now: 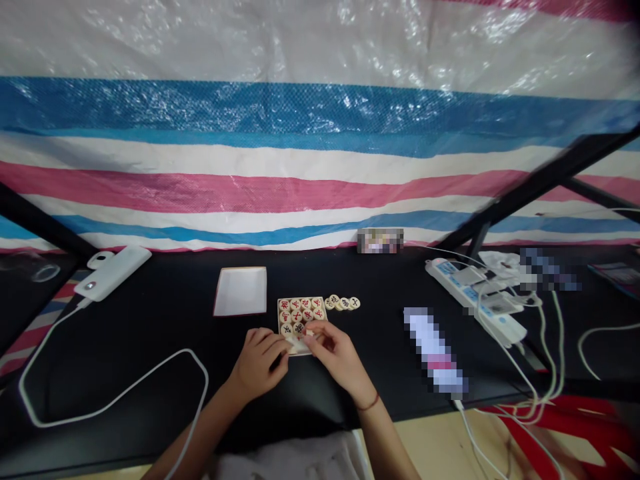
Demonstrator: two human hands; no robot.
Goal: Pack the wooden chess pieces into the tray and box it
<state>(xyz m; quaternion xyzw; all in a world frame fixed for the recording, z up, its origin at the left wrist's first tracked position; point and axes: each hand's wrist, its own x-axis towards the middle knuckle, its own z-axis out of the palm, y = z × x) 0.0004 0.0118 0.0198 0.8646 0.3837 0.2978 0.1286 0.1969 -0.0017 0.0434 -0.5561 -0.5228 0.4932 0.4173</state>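
Note:
A shallow open box [279,313] holds rows of round Chinese chess pieces [297,315] with red or black characters. My left hand [260,360] is at the box's near left corner, thumb and fingers closed about its edge. Over the near right part of the box, my right hand [337,353] pinches a pale Chinese chess piece [310,333] between thumb and fingers. Its face is mostly hidden. A short row of loose chess pieces [345,303] lies just right of the box. My fingers cover part of the near row.
A box lid [241,291] lies inside up, left of the box. Far left is a white device [114,273] with a cable. A power strip [475,300] with plugs and cables stands right, near a blurred phone-like object [435,350]. Striped sheeting [300,193] hangs behind the black table.

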